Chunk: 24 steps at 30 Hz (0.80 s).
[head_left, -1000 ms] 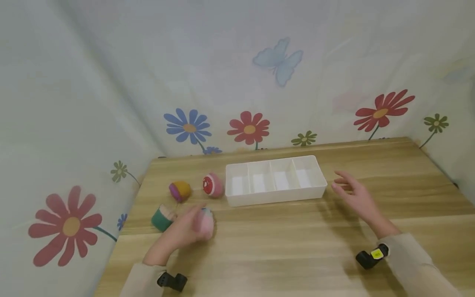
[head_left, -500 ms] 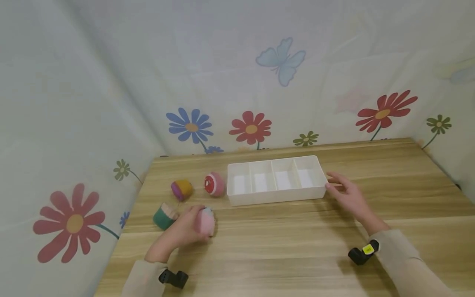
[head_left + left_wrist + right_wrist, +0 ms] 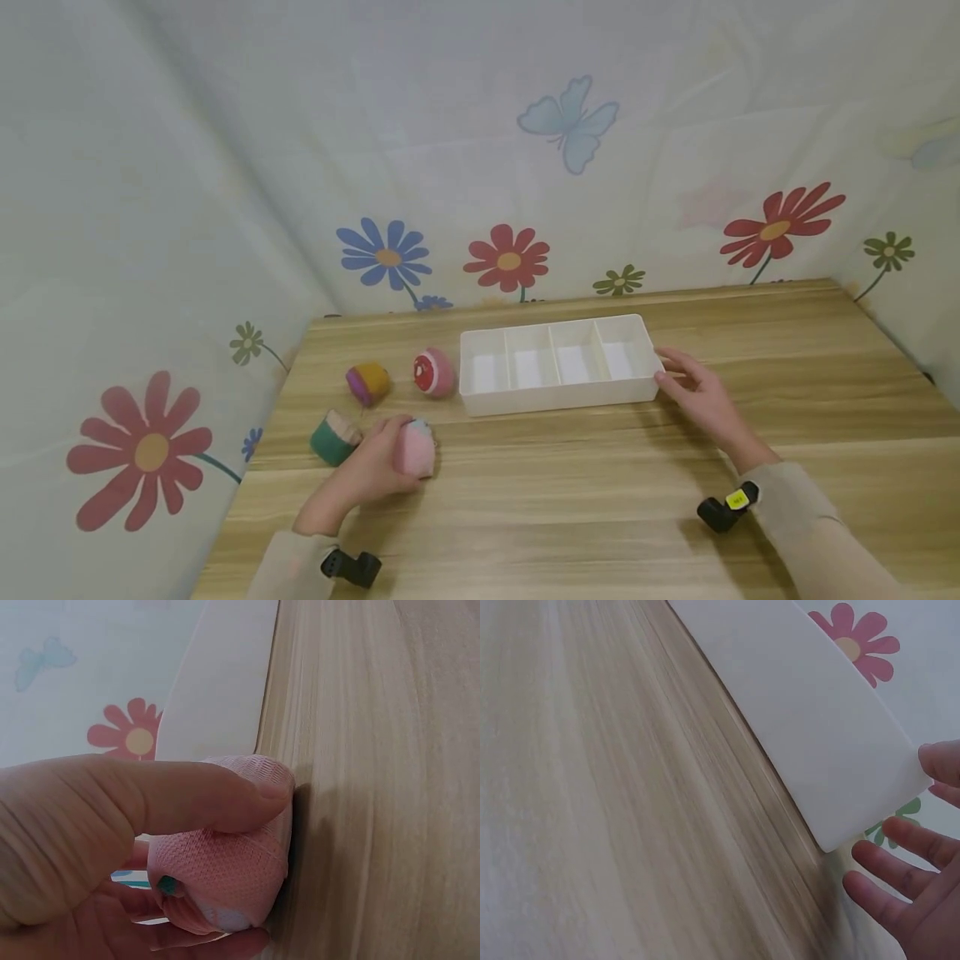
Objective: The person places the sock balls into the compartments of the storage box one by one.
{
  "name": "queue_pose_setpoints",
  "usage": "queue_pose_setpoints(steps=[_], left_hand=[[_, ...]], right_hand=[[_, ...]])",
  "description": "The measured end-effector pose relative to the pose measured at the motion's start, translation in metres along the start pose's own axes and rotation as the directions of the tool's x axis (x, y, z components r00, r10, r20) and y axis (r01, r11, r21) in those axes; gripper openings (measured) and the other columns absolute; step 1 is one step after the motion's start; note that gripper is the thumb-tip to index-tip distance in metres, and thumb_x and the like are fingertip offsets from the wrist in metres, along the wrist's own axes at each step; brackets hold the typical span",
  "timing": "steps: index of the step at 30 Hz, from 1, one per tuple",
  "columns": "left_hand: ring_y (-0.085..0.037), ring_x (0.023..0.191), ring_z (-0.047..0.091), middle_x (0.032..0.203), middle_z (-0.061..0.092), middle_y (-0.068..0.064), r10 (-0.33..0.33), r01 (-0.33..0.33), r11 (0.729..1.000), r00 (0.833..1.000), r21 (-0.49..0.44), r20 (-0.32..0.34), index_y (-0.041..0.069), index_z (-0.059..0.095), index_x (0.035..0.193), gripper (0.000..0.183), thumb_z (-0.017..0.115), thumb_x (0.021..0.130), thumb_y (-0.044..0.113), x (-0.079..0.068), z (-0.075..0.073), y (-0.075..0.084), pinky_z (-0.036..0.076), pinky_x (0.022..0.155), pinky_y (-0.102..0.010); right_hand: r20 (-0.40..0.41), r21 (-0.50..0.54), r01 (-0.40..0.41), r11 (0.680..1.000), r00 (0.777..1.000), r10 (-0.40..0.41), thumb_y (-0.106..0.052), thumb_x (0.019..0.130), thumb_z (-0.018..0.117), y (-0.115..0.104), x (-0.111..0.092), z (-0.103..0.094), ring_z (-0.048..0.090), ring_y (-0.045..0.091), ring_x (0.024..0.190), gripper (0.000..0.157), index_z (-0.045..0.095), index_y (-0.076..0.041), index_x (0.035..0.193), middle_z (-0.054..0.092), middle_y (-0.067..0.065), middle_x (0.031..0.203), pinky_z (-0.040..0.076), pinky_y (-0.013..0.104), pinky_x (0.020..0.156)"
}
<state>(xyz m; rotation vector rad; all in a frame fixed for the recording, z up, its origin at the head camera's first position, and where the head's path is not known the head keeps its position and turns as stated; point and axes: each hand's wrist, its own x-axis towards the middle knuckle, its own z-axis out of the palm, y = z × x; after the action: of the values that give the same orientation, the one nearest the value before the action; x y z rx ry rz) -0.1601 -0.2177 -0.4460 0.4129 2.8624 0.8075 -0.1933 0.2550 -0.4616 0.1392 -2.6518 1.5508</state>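
Note:
My left hand [image 3: 375, 465] grips a pink knitted toy cupcake [image 3: 417, 451] with a pale blue top, low over the table. In the left wrist view the thumb lies across the cupcake's pink side [image 3: 225, 870], and the other fingers reach round behind it. A white box [image 3: 562, 395] with several compartments in a row stands to the right. At its right end is my right hand [image 3: 705, 407], the thumb at the near corner. From the right wrist, the box wall [image 3: 810, 727] shows with the thumb at its rim and the other fingers spread loosely beside the end.
Beside the left hand lies a green toy cupcake [image 3: 332, 442] with a beige top. Behind it are a yellow and purple one [image 3: 367, 383] and a pink and red one [image 3: 435, 372] near the box's left end. A flowered cloth [image 3: 427, 150] hangs behind the wooden table [image 3: 555, 500].
My right hand has moved left, up to the box's right end. The left hand keeps hold of the pink cupcake, almost in the same place. The view has shifted slightly.

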Motion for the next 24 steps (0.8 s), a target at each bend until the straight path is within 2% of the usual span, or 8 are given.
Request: queue_pose_setpoints(steps=[3,5,10,17,24], left_hand=[[-0.030,0.106,0.050,0.120,0.049,-0.018,0.011,-0.012,1.000,1.000,-0.004,-0.023,-0.001,0.042,0.130,0.087,0.087,0.058,0.014,-0.001,0.002,-0.002,0.043,0.089,-0.049],[-0.029,0.105,0.051,0.119,0.049,-0.016,0.017,-0.018,1.000,0.999,-0.011,-0.041,0.000,0.042,0.130,0.085,0.086,0.058,0.013,-0.001,0.003,-0.003,0.044,0.088,-0.048],[-0.025,0.097,0.052,0.114,0.051,-0.013,0.059,-0.063,0.997,0.994,-0.041,-0.093,0.004,0.043,0.130,0.082,0.083,0.059,0.013,0.000,0.002,-0.005,0.046,0.081,-0.044],[-0.026,0.099,0.047,0.114,0.048,-0.012,0.123,-0.135,0.988,0.982,-0.077,-0.145,0.007,0.043,0.129,0.078,0.084,0.063,0.018,0.007,-0.010,-0.001,0.046,0.081,-0.047],[-0.027,0.102,0.047,0.118,0.046,-0.013,0.118,-0.134,0.985,0.982,-0.107,-0.148,0.006,0.041,0.133,0.082,0.084,0.065,0.019,0.012,-0.015,0.003,0.047,0.081,-0.049]], right_hand=[[0.006,0.053,-0.009,0.999,1.000,0.009,-0.033,0.094,0.053,0.003,0.002,0.002,0.054,0.034,0.106,0.053,0.040,-0.008,0.140,0.046,0.027,0.130,0.047,0.031,0.083],[0.014,0.118,-0.015,0.993,1.000,0.013,-0.032,0.094,0.054,0.006,0.003,0.004,0.056,0.024,0.103,0.053,0.040,-0.007,0.139,0.044,0.027,0.131,0.049,0.026,0.080],[0.034,0.309,-0.026,0.951,0.999,0.017,-0.027,0.094,0.055,0.012,0.004,0.006,0.057,0.005,0.094,0.055,0.037,-0.001,0.138,0.037,0.030,0.134,0.051,0.023,0.076],[0.024,0.393,-0.033,0.919,0.999,0.026,-0.023,0.094,0.055,0.017,0.004,0.008,0.058,0.011,0.096,0.053,0.036,-0.004,0.140,0.034,0.028,0.135,0.051,0.023,0.077],[0.032,0.434,-0.043,0.900,0.999,0.032,-0.024,0.093,0.057,0.016,0.005,0.011,0.058,0.010,0.097,0.054,0.037,-0.006,0.140,0.036,0.022,0.133,0.051,0.024,0.078]])
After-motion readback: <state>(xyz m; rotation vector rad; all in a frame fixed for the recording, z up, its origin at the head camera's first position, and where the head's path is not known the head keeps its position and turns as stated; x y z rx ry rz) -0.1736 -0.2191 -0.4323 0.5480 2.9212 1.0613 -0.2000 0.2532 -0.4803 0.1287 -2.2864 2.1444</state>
